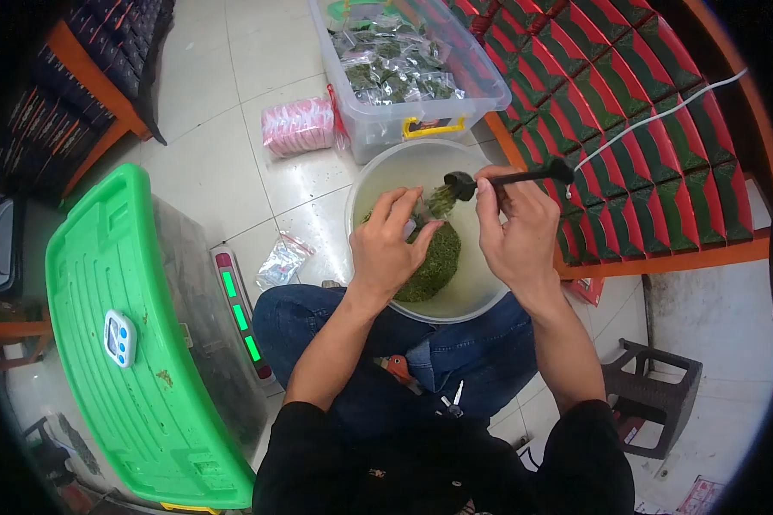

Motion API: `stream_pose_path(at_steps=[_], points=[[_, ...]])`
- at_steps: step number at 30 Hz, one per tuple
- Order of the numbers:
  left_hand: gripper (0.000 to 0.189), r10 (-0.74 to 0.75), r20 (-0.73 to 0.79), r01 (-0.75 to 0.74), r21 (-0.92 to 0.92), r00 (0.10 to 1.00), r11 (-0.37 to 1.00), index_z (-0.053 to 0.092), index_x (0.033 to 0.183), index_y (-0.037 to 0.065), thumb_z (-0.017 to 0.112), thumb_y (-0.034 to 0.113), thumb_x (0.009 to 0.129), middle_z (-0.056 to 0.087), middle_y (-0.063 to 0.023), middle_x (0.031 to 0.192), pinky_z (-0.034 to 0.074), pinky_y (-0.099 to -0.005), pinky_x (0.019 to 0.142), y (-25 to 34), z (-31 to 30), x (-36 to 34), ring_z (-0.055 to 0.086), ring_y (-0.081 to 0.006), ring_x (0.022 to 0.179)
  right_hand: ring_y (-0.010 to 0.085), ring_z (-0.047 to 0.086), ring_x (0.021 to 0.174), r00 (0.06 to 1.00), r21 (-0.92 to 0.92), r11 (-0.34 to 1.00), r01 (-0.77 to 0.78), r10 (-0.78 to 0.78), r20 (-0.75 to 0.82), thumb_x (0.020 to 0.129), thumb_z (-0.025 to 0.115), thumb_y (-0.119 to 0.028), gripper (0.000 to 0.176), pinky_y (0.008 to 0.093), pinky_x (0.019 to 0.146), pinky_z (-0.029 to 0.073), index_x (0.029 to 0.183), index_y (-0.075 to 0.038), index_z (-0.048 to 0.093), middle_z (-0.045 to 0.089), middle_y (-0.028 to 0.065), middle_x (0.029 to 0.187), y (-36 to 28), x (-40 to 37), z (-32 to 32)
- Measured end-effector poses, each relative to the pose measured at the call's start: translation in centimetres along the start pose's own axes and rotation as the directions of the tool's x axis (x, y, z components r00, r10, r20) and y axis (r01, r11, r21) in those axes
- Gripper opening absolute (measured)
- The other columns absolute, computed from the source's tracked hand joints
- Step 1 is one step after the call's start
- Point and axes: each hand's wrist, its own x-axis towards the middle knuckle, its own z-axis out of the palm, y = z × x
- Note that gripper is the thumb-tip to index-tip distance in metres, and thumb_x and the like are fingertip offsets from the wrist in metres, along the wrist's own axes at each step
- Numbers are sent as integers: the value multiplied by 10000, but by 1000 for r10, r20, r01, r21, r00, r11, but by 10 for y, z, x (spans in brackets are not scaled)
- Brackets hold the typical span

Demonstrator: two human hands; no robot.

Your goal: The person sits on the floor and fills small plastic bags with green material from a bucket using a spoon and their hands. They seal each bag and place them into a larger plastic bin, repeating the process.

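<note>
A white basin (494,257) with a heap of green dried flakes (441,268) stands against my crossed legs. My right hand (521,227) grips the handle of a black measuring scoop (460,184), its head tipped to the left over the basin. Green flakes show just below the scoop's head, beside the fingers of my left hand (385,255). That hand pinches a small clear plastic bag (417,215) between thumb and fingers, its mouth close to the scoop. Part of the bag is hidden by my fingers.
Behind the basin, a clear tub (489,94) holds several filled bags. Pink packets (298,125) and loose plastic bags (285,260) lie on the tiles. A green-lidded box (137,412) with a white timer (119,338) is at left; red-green boxes (644,146) fill the right rack.
</note>
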Motion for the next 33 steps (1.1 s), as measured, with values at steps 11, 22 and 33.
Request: stream_pose_path(at_steps=[11,22,33], points=[[413,-56,36,62,-202,998,977,670,1110,27,863,163,771,717,-142,1015,574,-362,738,-5,-9,6,718,-321,883,340,642,927,969,-132,973,188,-161,190,819,772,-83,270,408,816,478,1071,-51,680,659,144,960,21,-16,14],[141,-331,390,502,-514,859,696,713,1036,-4,726,109,952,706,-17,886,465,-205,686,-12,-11,0,579,-35,781,76,592,917,947,543,776,-320,277,162,912,674,8,345,273,804,411,1243,-56,599,654,5,959,42,-45,25],[394,-85,470,387,-595,878,704,602,1239,16,779,106,900,648,-43,1075,465,-227,714,-19,3,-2,575,-49,827,51,578,777,905,261,902,-343,242,351,915,676,18,282,213,642,426,1193,-14,637,645,3,893,67,-30,21]])
